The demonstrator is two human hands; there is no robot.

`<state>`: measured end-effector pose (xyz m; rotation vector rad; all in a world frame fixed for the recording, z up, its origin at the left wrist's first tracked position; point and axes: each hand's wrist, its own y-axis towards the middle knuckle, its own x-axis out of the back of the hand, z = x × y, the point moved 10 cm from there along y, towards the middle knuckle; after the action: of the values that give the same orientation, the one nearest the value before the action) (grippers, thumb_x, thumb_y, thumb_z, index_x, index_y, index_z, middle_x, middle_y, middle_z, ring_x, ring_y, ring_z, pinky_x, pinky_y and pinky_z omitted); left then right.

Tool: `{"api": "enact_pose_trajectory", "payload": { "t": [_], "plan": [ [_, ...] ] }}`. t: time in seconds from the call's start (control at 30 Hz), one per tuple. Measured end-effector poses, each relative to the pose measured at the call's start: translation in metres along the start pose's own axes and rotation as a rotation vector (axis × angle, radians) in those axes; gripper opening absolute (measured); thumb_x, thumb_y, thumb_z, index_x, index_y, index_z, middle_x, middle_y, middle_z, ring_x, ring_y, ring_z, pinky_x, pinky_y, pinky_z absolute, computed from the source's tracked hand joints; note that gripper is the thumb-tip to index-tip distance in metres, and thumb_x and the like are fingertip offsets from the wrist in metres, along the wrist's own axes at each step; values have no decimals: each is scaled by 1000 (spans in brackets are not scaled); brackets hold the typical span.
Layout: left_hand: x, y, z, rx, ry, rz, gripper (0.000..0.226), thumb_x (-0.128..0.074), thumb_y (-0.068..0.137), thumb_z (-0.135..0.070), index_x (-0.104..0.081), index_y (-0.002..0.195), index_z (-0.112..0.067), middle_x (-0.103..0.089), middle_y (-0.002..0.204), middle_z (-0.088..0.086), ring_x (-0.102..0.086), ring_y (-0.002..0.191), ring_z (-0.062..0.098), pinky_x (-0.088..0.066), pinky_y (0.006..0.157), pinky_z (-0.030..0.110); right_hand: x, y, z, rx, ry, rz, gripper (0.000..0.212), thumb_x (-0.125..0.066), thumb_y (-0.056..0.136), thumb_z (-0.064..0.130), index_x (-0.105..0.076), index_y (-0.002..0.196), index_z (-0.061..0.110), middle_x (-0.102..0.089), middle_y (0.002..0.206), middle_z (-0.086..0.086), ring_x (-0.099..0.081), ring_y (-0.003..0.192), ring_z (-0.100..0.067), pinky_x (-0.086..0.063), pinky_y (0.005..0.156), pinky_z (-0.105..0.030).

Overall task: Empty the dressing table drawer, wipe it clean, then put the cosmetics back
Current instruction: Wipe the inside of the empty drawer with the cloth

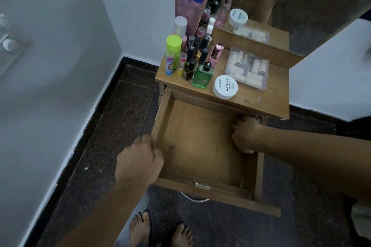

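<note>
At mid-frame the empty drawer (pixel 200 142) juts far out, left grip (pixel 140 158) clenched on its left side, right grip (pixel 247 134) curled over its right side. Cosmetics (pixel 192 60) crowd the surface (pixel 261 96) above. Pulled further, it could slip free and drop toward the bare feet (pixel 160 230); a jolt might topple them. Room wall (pixel 50 86) hems frame-left; floor (pixel 301 216) lower right lies open.

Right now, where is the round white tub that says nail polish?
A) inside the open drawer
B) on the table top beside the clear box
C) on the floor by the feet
B: the white nail polish tub sits on the table top, right beside the clear box, while the drawer below it holds no tub.
</note>
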<state>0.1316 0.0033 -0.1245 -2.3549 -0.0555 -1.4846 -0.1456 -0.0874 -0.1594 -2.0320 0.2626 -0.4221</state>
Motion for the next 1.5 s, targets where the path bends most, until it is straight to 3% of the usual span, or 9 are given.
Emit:
{"api": "enact_pose_trajectory", "payload": {
  "t": [0.27, 0.4, 0.5, 0.63, 0.77, 0.87, 1.07, 1.2, 1.5],
  "plan": [
    [0, 0, 0, 5, 4, 11, 10, -48, 92, -28, -50, 90, -18, -56, 86, 0, -56, 68, 21, -42, 61, 32, 7, -2, -7, -224, -138, -185, 49, -52, 102, 39, -49, 149, 22, -28, 159, -18, -27, 145, -38, -24, 114, -53],
    [-1, -1, 1, 3, 9, 13, 9, -47, 92, -27, -48, 89, -18, -53, 84, -1, -56, 67, 22, -40, 61, 32, 3, -9, -12, -342, 46, -241, 45, -47, 103, 40, -54, 144, 23, -34, 151, -15, -30, 139, -36, -26, 112, -54],
    [-1, -1, 2, 7, 21, 12, 10, -46, 93, -28, -47, 88, -19, -52, 83, -2, -56, 67, 21, -42, 62, 33, -2, -2, -12, -458, 311, -209, 46, -33, 105, 35, -59, 140, 22, -36, 146, -16, -32, 132, -38, -32, 103, -50],
    [0, -1, -2, 1, 33, 23, 10, -46, 93, -28, -46, 89, -19, -53, 84, -2, -55, 67, 20, -41, 61, 33, -5, -1, -8, -645, 895, -234, 53, -35, 100, 30, -51, 146, 9, -32, 153, -20, -27, 139, -42, -29, 111, -51],
    [1, -1, -2, 6, 43, 21, 12, -43, 94, -29, -45, 88, -19, -54, 86, -2, -54, 66, 18, -37, 60, 33, -9, -23, 2, -819, 1710, -701, 86, -60, 86, 17, -18, 158, -3, -16, 163, -22, -24, 147, -41, -28, 118, -51],
    [2, -2, -2, 1, 48, 16, 12, -46, 93, -28, -46, 87, -18, -53, 84, -2, -53, 63, 17, -33, 55, 31, -24, -37, 16, -906, 1960, -938, 87, -59, 85, 2, -13, 159, -2, -6, 164, -11, -45, 135, -35, -41, 102, -28],
    [2, -3, -2, 21, 27, 28, 13, -49, 92, -28, -46, 85, -17, -52, 83, -3, -51, 62, 16, -31, 54, 30, -28, -26, 24, -1083, 2098, -907, 83, -64, 87, 3, -20, 158, 2, -14, 163, -10, -56, 124, -37, -49, 90, -33],
    [2, -3, -2, 34, 16, 47, 14, -49, 92, -30, -44, 85, -19, -51, 83, -4, -52, 63, 15, -35, 58, 32, -21, -22, 26, -1259, 2259, -864, 79, -65, 92, 7, -23, 158, 5, -18, 164, -9, -56, 126, -36, -51, 99, -41],
    [-2, -1, -3, 47, 56, 90, 15, -51, 90, -32, -43, 90, -19, -52, 90, -3, -56, 70, 20, -39, 62, 33, -31, -9, 10, -1480, 2371, -783, 75, -72, 80, 5, -46, 150, 9, -43, 155, -12, -42, 139, -35, -33, 116, -47]
  ]
}}
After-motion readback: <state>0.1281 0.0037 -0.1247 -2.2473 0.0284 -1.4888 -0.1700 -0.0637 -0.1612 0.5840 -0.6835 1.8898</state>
